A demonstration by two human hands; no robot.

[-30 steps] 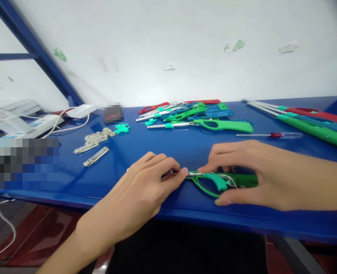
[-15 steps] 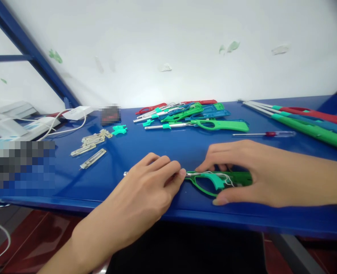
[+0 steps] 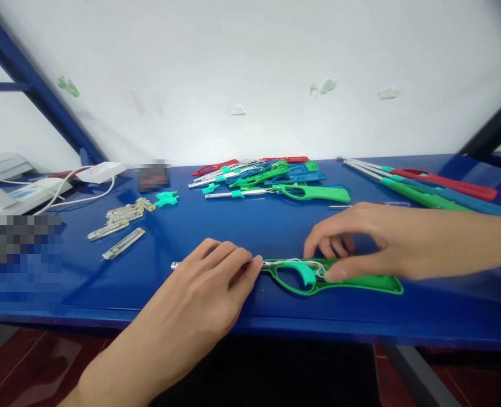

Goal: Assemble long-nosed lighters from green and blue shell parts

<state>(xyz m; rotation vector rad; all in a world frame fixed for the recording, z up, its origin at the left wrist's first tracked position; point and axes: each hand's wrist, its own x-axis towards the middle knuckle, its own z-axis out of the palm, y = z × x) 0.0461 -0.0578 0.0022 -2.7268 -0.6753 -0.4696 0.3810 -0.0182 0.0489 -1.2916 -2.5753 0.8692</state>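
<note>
A long green stick lighter (image 3: 378, 284) with its handle shell opened up lies flat near the table's front edge. White wires and a turquoise trigger (image 3: 300, 271) show inside the shell. My left hand (image 3: 216, 277) is closed over the metal tube, whose slotted tip (image 3: 175, 265) sticks out to its left. At the handle, my right hand (image 3: 361, 246) has its thumb pressed inside the shell by the wires, with its fingers curled at the far edge. The ends of those fingers are partly hidden.
Open lighters (image 3: 314, 193) in several colours lie in a pile behind. Closed lighters (image 3: 437, 198) rest at the right, near a partly hidden screwdriver (image 3: 394, 203). Clear plastic parts (image 3: 123, 244), turquoise triggers (image 3: 166, 198) and a white cable (image 3: 112, 189) occupy the left of the blue table (image 3: 148, 288).
My right thumb has moved from the shell's near edge to inside it, by the wires, uncovering more of the handle. My left hand keeps its hold on the tube. The view has shifted slightly.
</note>
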